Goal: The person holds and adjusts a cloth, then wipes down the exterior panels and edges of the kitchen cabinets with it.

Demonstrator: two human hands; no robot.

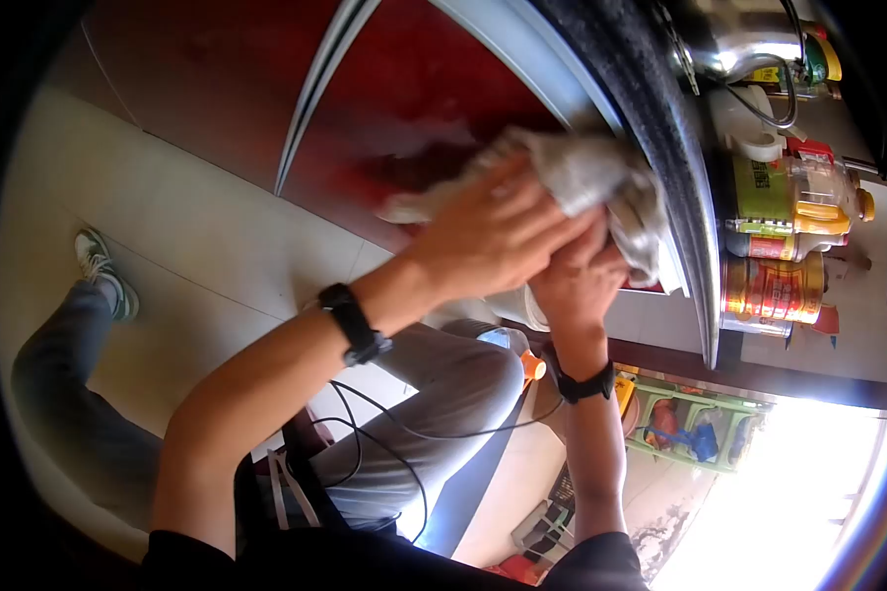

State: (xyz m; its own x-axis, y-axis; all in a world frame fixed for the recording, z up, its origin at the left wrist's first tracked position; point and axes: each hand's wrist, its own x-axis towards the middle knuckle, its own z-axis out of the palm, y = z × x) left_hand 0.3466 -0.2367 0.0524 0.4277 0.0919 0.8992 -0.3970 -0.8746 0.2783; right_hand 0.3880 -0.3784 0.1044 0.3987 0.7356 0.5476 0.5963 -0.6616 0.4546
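Note:
A crumpled whitish cloth [586, 167] is bunched against the dark red cabinet front [414, 98], near the pale strip below the countertop edge. My left hand [493, 231] is closed on the cloth, its back toward me and its fingertips hidden in the folds. Close beside it, my right hand [581, 276] has its fingers curled into the cloth's near part. The two hands touch or overlap. One end of the cloth hangs out beyond my left hand, along the cabinet face. Each wrist wears a black band.
The view is turned sideways. A dark countertop [675, 148] carries bottles [823, 197], jars [774, 288] and a shiny metal pot [749, 44]. By my knee stands a bottle with an orange cap [533, 366]. Black cables [443, 433] cross my lap. A green rack [695, 424] is behind.

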